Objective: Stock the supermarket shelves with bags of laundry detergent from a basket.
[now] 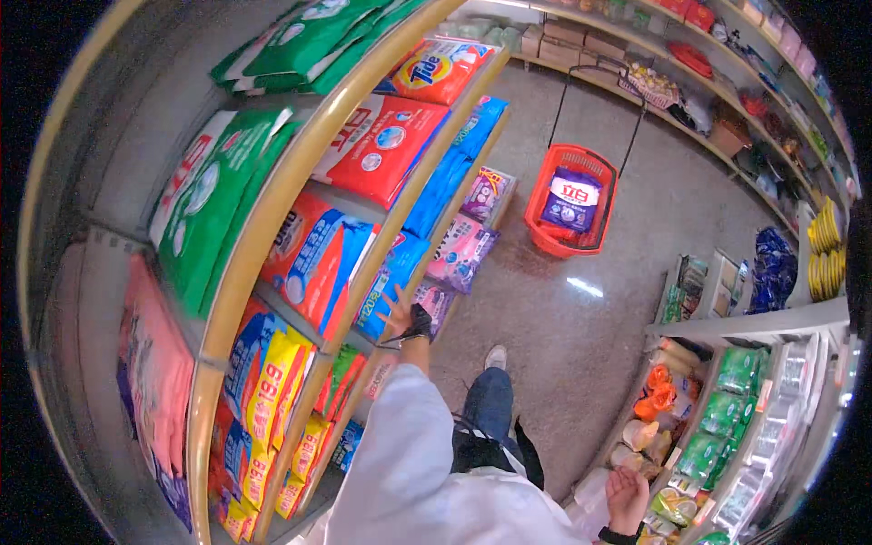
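Observation:
My left hand (400,315), with a black band or strap around the wrist, reaches to the shelf with spread fingers. It lies over or against a blue detergent bag (392,283); whether it touches cannot be told. My right hand (625,496) is at the lower right, palm up with fingers loosely curled, holding nothing visible, beside the right-hand shelves. A red plastic shopping basket (535,228) with a long black pull handle stands on the floor ahead, and a purple detergent bag (573,197) lies in it.
Left shelves hold red detergent bags (381,146), green bags (221,197) and yellow-and-blue bags (272,388). Small pink-purple bags (463,248) sit low, near the aisle. Right shelves carry green packs (722,412). More stocked shelving (722,153) curves across the far side.

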Demonstrator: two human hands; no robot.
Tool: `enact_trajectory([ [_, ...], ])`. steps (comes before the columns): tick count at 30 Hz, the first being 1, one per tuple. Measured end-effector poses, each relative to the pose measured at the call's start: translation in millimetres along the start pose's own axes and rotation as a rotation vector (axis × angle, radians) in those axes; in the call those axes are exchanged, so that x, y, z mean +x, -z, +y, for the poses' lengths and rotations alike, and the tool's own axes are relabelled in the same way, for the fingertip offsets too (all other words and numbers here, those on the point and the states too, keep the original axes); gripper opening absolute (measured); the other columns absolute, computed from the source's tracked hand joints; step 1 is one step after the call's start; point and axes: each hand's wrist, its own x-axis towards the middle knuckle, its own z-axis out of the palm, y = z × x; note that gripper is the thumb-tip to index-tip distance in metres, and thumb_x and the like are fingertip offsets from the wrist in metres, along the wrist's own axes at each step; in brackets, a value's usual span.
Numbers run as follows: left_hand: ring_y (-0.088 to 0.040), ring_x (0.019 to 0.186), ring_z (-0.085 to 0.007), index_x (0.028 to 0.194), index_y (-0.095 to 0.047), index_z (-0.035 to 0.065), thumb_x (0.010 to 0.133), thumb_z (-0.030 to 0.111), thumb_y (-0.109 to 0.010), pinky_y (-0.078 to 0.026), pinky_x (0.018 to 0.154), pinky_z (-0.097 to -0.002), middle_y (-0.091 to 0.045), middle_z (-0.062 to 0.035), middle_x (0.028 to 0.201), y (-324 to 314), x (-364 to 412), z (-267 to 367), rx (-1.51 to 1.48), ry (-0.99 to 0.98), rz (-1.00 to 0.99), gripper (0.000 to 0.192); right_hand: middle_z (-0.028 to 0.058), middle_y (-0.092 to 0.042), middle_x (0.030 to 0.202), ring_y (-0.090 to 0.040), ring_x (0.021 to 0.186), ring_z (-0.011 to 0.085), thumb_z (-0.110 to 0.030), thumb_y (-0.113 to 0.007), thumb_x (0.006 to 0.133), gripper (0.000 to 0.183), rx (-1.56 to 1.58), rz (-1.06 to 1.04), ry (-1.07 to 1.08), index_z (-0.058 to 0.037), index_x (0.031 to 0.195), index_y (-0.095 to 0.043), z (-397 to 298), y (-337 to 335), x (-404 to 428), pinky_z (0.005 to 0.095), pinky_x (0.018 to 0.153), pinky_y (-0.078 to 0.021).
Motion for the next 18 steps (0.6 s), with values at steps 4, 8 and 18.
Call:
enact_trajectory([
  [4, -0.013, 0.13, -0.0413, 0.138, -0.025, 0.0269, 0.087, 0.039, -0.036, -0.017, 0.091, -0.071, 0.004, -0.0078, 0.147, -10, 33, -5, 0.044, -0.064, -0.42, 0.053, 0.0083, -0.063, 0.091, -0.058, 0.084, 0.018, -0.029, -0.051, 0.084, 0.031, -0.031, 0.059, 0.012, -0.0001, 0.092, -0.059, -6, -34, 12, 0.0307, 0.076, -0.0464],
  [8, -0.018, 0.129, -0.0407, 0.133, -0.035, 0.0263, 0.086, 0.033, -0.038, -0.021, 0.091, -0.069, -0.002, -0.0101, 0.147, -9, 40, -11, -0.078, -0.009, -0.281, 0.048, 0.0081, -0.063, 0.09, -0.058, 0.084, 0.0181, -0.029, -0.051, 0.084, 0.031, -0.002, 0.115, -0.023, -0.0006, 0.093, -0.06, -9, -54, 22, 0.0296, 0.075, -0.0466],
  [18, -0.034, 0.121, -0.0346, 0.12, -0.05, 0.0145, 0.082, 0.027, -0.045, -0.034, 0.091, -0.0557, -0.026, -0.0149, 0.139, -5, 33, -15, 0.009, -0.066, 0.024, 0.04, 0.0126, -0.061, 0.098, -0.057, 0.088, 0.0251, -0.029, -0.051, 0.083, 0.03, -0.021, 0.119, -0.021, -0.0018, 0.096, -0.058, -2, -76, 42, 0.0346, 0.076, -0.0463],
])
